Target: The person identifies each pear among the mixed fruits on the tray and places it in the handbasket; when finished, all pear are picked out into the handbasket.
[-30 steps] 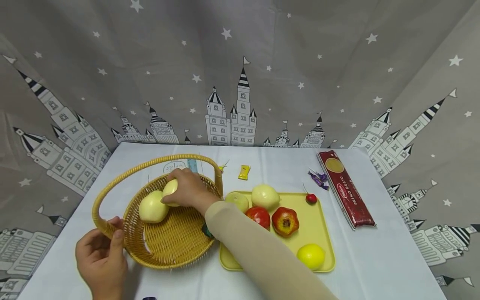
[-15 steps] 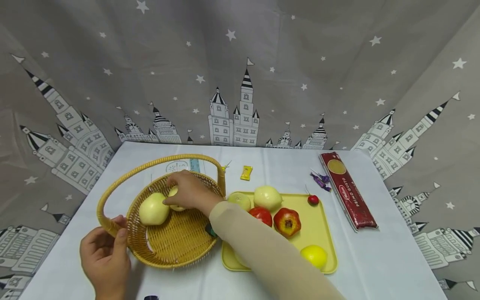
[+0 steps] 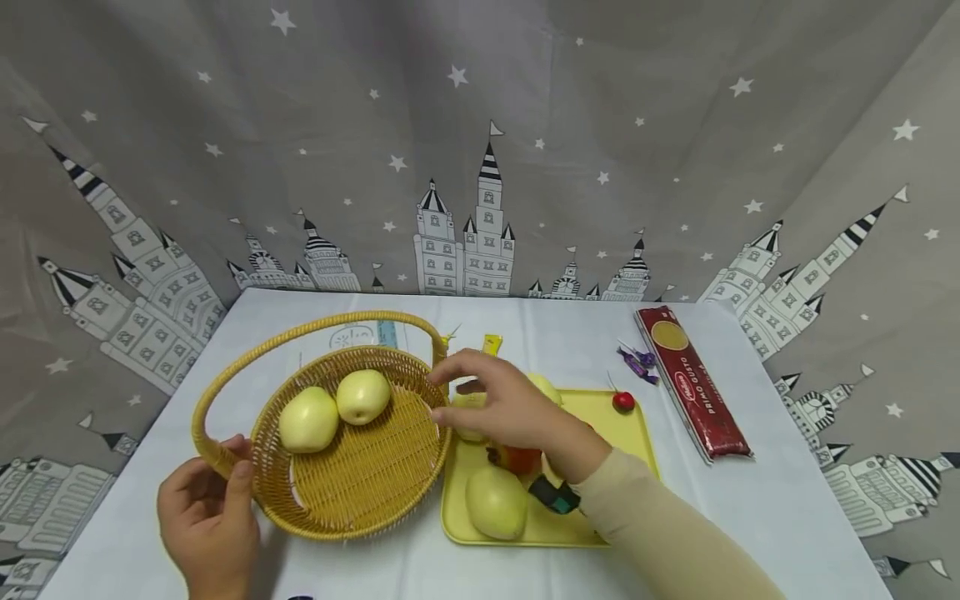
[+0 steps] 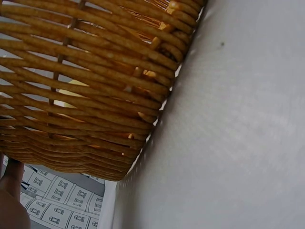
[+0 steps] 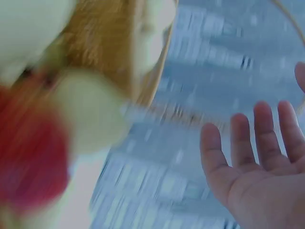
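Observation:
The wicker basket (image 3: 360,492) stands at the left of the table with its arched handle (image 3: 300,332) upright. Inside it, at the back left, two pale yellow apples (image 3: 363,397) sit side by side. My left hand (image 3: 213,521) grips the basket by its left rim, at the foot of the handle. Beyond the basket's right rim hovers my right hand (image 3: 506,400), fingers parted and nothing held. Under it lies the yellow tray (image 3: 615,421), bearing a yellow-green pear-like fruit (image 3: 497,502) and a partly hidden red pomegranate (image 3: 517,460). The right wrist view shows the fingers (image 5: 240,138) spread, with blurred fruit beside them.
A cherry (image 3: 623,402) lies at the tray's far right corner. Purple wrapped candies (image 3: 637,363) and a red pasta packet (image 3: 693,383) are further right. A yellow candy (image 3: 492,343) sits behind the tray. A patterned grey curtain (image 3: 465,150) closes the back.
My right hand has let go of the second apple inside the basket and moved right, out over the tray. The left hand keeps its grip on the basket.

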`<state>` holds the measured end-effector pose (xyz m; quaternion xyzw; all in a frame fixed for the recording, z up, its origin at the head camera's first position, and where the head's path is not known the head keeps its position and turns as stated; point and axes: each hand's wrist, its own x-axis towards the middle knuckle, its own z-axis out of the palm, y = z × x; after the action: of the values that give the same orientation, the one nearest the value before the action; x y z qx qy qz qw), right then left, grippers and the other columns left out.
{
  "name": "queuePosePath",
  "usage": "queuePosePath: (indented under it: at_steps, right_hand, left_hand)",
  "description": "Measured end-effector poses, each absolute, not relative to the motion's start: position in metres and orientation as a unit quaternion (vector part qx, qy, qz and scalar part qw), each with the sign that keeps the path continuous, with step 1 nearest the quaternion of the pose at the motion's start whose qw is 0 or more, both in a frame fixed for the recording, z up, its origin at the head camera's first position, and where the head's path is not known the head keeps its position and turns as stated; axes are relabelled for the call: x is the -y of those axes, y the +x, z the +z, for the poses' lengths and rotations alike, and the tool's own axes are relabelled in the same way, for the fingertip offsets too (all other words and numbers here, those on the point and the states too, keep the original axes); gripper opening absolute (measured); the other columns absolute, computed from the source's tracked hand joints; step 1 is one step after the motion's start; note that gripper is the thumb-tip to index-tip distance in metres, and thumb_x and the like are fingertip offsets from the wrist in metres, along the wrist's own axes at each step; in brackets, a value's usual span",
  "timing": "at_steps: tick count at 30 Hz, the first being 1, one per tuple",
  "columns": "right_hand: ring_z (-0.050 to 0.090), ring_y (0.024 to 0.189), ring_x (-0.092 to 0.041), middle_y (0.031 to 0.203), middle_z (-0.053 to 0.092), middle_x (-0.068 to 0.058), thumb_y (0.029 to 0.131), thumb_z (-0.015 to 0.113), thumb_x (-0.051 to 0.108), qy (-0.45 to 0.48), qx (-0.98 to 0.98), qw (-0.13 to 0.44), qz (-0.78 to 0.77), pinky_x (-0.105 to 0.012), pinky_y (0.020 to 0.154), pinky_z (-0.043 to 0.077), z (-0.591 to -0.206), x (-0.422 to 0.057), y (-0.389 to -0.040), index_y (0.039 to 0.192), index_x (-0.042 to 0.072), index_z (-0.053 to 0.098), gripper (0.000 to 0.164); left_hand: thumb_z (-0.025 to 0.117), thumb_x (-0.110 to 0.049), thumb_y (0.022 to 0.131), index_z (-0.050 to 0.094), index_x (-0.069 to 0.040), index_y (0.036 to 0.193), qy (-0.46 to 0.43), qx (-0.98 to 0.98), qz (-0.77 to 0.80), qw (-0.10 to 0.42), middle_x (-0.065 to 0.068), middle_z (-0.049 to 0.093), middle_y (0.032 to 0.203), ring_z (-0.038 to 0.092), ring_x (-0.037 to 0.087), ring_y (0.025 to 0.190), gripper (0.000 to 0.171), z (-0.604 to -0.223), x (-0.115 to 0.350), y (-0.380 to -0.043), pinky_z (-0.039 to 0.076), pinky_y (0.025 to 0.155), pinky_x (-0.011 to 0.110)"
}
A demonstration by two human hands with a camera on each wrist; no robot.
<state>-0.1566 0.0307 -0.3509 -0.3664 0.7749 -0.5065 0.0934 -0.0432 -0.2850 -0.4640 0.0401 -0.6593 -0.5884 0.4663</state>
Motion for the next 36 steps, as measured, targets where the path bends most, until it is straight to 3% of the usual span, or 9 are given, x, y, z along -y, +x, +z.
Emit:
queuePosePath:
  at_steps: [2,5,11,16,27,36]
  right_hand:
    - [0.054,0.117,-0.019,0.123,0.059,-0.008,0.086,0.074,0.013,-0.314,-0.778,0.074,-0.540,-0.037,0.102,0.047,-0.353,-0.056,-0.159,0.121,0.005,0.058,0.039]
    - [0.049,0.123,-0.023,0.130,0.055,-0.007,0.085,0.075,0.018,-0.236,-0.817,0.053,-0.524,-0.044,0.106,0.043,-0.367,-0.090,-0.173,0.128,0.010,0.055,0.048]
    - [0.038,0.133,-0.030,0.145,0.040,-0.001,0.082,0.076,0.038,-0.176,-0.887,0.105,-0.414,-0.054,0.109,0.037,-0.405,-0.121,-0.196,0.139,0.023,0.049,0.064]
    - [0.042,0.131,-0.030,0.147,0.040,-0.002,0.083,0.075,0.039,-0.170,-0.905,0.141,-0.364,-0.053,0.110,0.036,-0.423,-0.124,-0.199,0.139,0.025,0.050,0.063]
    - [0.051,0.118,-0.023,0.136,0.051,-0.001,0.083,0.077,0.035,-0.158,-0.899,0.154,-0.379,-0.045,0.105,0.043,-0.437,-0.122,-0.202,0.132,0.028,0.052,0.056]
    - [0.054,0.110,-0.021,0.128,0.055,0.004,0.079,0.079,0.038,-0.140,-0.895,0.127,-0.403,-0.043,0.099,0.049,-0.430,-0.126,-0.202,0.127,0.032,0.054,0.055]
  left_hand:
    - [0.062,0.017,0.084,0.047,0.014,0.120,0.044,0.669,-0.579,0.464,0.031,0.060,0.112,0.064,0.028,0.105,0.039,-0.464,0.285,-0.043,0.052,0.093,0.026]
    - [0.062,0.014,0.085,0.048,0.012,0.122,0.055,0.692,-0.554,0.459,0.031,0.059,0.113,0.063,0.029,0.106,0.039,-0.465,0.284,-0.042,0.052,0.093,0.026]
    - [0.063,0.013,0.085,0.050,0.011,0.121,0.066,0.680,-0.564,0.464,0.032,0.059,0.113,0.063,0.029,0.105,0.039,-0.465,0.285,-0.042,0.053,0.093,0.026]
    - [0.062,0.016,0.084,0.049,0.013,0.120,0.041,0.644,-0.602,0.471,0.031,0.061,0.112,0.064,0.028,0.104,0.039,-0.466,0.286,-0.044,0.053,0.092,0.025]
    - [0.062,0.013,0.086,0.048,0.012,0.122,0.062,0.696,-0.545,0.464,0.029,0.061,0.112,0.064,0.026,0.104,0.038,-0.466,0.286,-0.043,0.053,0.091,0.024]
    - [0.062,0.016,0.084,0.047,0.015,0.120,0.048,0.669,-0.572,0.472,0.027,0.062,0.112,0.065,0.025,0.103,0.039,-0.465,0.285,-0.045,0.053,0.091,0.024]
